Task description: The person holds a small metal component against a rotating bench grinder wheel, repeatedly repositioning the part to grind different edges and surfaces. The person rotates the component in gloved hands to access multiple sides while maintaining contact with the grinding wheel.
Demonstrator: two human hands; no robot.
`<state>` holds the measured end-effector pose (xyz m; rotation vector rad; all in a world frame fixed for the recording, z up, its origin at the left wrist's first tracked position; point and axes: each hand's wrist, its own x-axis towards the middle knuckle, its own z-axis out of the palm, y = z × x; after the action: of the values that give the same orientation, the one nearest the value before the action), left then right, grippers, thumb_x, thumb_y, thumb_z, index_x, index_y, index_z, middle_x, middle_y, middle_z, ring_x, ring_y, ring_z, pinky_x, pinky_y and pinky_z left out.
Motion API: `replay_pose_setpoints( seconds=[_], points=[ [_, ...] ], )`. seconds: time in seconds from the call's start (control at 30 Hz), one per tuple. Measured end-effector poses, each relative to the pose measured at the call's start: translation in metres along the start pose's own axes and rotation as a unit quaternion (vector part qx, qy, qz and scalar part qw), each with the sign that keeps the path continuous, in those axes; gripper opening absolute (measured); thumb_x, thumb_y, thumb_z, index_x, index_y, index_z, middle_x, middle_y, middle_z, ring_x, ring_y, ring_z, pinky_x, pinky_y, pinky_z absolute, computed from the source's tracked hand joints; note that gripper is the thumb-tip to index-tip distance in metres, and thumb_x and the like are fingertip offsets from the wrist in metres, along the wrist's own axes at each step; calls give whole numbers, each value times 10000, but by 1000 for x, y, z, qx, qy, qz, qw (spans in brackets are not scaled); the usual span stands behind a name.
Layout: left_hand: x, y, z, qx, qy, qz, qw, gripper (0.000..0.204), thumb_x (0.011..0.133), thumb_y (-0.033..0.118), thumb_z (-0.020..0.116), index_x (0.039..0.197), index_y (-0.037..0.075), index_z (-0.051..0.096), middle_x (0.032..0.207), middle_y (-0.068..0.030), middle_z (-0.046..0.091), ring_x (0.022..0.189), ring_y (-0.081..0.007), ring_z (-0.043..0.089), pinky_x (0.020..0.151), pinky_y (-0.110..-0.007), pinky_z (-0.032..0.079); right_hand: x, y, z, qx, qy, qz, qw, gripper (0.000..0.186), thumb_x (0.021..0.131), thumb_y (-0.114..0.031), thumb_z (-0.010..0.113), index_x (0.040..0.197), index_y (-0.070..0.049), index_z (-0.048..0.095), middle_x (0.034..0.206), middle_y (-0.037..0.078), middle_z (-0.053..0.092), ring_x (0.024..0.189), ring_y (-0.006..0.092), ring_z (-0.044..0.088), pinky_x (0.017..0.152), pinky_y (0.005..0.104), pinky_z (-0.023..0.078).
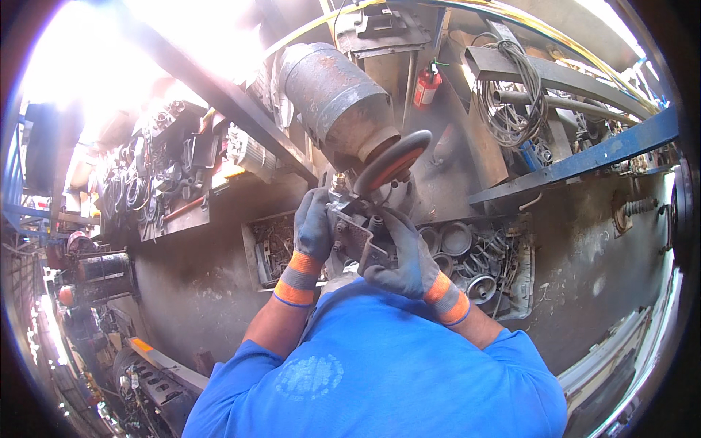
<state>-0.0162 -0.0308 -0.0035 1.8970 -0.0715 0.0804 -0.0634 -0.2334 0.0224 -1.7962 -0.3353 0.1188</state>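
A dark metal part [353,235], blocky with bolt heads and a bracket-like plate, is held between my gloved hands in front of my chest. My left hand [313,225], in a grey glove with an orange-striped cuff, grips its left side. From the right, my right hand [410,257] wraps around the other side, its fingers partly hidden behind the part. Just beyond my hands stands a round wheel [395,162] with a dark rim and reddish side, mounted on a large grey motor [332,91]. Whether the part touches the wheel cannot be made out.
Trays of metal parts [531,281] lie below my hands. A red fire extinguisher [427,87] is beyond the motor. Coiled cable [517,109] hangs from a shelf at right, above a blue beam [584,157]. A shelf of tools and loose parts [175,171] stands at left.
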Motion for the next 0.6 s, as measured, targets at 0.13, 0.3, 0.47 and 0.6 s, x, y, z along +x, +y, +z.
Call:
replay_pose_setpoints(
  seconds=[0.13, 0.3, 0.47, 0.6],
  points=[
    [-3, -11, -7, 124, -26, 111, 986, 218, 857, 74, 513, 1040, -1, 605, 989, -131, 618, 900, -240, 621, 798, -324, 497, 0, 7, 2, 31, -20, -30, 999, 916, 652, -412, 761, 1382, 6, 397, 1302, 279, 471, 1236, 416, 456, 1030, 454, 384],
    [3, -3, 1, 115, -17, 63, 991, 226, 885, 104, 509, 1064, -2, 600, 971, -88, 633, 905, -174, 623, 806, -291, 504, 5, 3, -1, 91, -1, 11, 996, 904, 674, -439, 764, 1366, 27, 415, 1280, 259, 510, 1217, 363, 501, 1014, 429, 403],
    [16, 12, 4, 202, -18, 76, 976, 234, 804, 38, 602, 1035, 3, 595, 920, -133, 642, 864, -259, 642, 759, -332, 504, 10, 4, -6, 139, 27, 48, 989, 839, 711, -423, 741, 1350, 30, 440, 1237, 212, 562, 1147, 291, 570, 971, 371, 443],
    [17, 9, 12, 179, -11, 74, 981, 186, 842, 57, 539, 1011, -3, 587, 920, -168, 625, 849, -295, 627, 748, -353, 491, 7, 23, 2, 235, 31, 63, 970, 791, 722, -354, 733, 1351, 27, 441, 1249, 178, 565, 1129, 230, 571, 956, 351, 455]
  ],
)
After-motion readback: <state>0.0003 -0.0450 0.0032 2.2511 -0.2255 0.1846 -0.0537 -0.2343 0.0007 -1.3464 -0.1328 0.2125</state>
